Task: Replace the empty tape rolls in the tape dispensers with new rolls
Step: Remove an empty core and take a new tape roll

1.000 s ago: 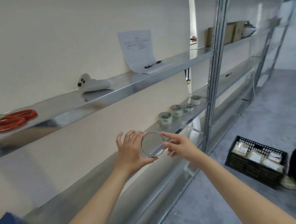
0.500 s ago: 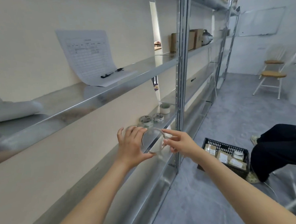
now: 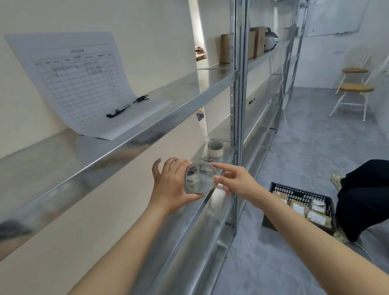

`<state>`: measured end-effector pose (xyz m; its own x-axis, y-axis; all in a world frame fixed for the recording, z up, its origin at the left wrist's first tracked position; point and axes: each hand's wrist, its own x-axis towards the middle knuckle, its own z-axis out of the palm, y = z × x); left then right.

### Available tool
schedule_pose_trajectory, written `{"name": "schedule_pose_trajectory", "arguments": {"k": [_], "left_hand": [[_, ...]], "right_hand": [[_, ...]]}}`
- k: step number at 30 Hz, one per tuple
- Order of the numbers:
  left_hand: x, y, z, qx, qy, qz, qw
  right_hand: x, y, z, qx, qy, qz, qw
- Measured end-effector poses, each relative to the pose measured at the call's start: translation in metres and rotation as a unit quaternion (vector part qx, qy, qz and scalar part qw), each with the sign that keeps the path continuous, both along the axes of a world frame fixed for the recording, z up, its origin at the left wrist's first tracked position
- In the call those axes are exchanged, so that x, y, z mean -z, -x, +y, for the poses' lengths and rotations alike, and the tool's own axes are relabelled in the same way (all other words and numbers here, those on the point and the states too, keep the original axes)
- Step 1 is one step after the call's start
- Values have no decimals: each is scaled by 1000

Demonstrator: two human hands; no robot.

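My left hand [image 3: 168,184] grips a thin clear ring, an empty tape roll [image 3: 199,177], by its left edge and holds it upright in front of the lower shelf. The fingertips of my right hand [image 3: 233,179] pinch the ring's right rim. Through the ring I see tape rolls standing on the lower shelf. A white tape roll [image 3: 215,149] stands on that shelf just beyond my hands, and another roll [image 3: 205,159] shows partly behind the ring. No tape dispenser is in view.
A metal shelf rack runs along the wall, with an upright post [image 3: 238,100] right of my hands. A printed sheet [image 3: 77,85] and a black pen [image 3: 128,106] lie on the upper shelf [image 3: 143,132]. A black crate [image 3: 300,205] of packets, a person's dark leg [image 3: 371,194] and two chairs [image 3: 357,87] occupy the floor.
My view has swung to the right along the shelves; the red scissors and white object have left view. Both hands keep hold of the ring, with the right fingers now at its rim.
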<state>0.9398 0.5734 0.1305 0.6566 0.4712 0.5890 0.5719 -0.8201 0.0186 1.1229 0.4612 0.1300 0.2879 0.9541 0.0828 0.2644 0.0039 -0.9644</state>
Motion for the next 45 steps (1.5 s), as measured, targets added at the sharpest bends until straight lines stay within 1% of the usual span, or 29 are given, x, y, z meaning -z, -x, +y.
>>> {"name": "schedule_pose_trajectory", "arguments": {"k": [4, 7, 11, 13, 17, 23, 26, 28, 29, 31, 33, 35, 37, 38, 42, 45], "left_hand": [[4, -9, 16, -3, 11, 4, 1000], [11, -13, 27, -11, 29, 1, 1000], [17, -29, 42, -20, 51, -56, 997], [17, -38, 54, -39, 53, -62, 996], [20, -59, 74, -94, 76, -31, 992], [31, -88, 108, -150, 145, -67, 976], [40, -92, 118, -177, 161, -105, 965], [44, -92, 123, -191, 165, -126, 959], [45, -91, 125, -197, 169, -127, 957], [49, -86, 129, -210, 179, -117, 954], [54, -81, 130, -220, 187, -105, 952], [59, -75, 129, -227, 193, -94, 950], [62, -67, 129, -237, 201, -77, 947], [63, -62, 129, -242, 205, -66, 946], [68, -51, 130, -271, 228, -50, 934], [74, -52, 134, -276, 230, -31, 932]], "right_hand": [[10, -12, 19, -1, -4, 4, 1000], [17, -18, 33, -20, 2, 10, 1000], [18, -37, 61, -42, 0, 30, 999], [19, -49, 80, -51, 6, 21, 998], [21, -75, 117, -81, 19, 22, 996], [22, -105, 171, -127, 41, 22, 991], [31, -112, 198, -148, 77, 55, 984], [44, -117, 217, -155, 124, 80, 977], [53, -119, 225, -163, 147, 64, 974], [74, -118, 236, -190, 181, -26, 965], [94, -112, 242, -230, 217, -113, 942], [111, -105, 246, -261, 239, -166, 920], [124, -98, 251, -262, 238, -205, 913], [128, -95, 255, -252, 238, -207, 915], [130, -96, 263, -187, 253, -157, 936], [118, -111, 266, -164, 220, -127, 953]]}}
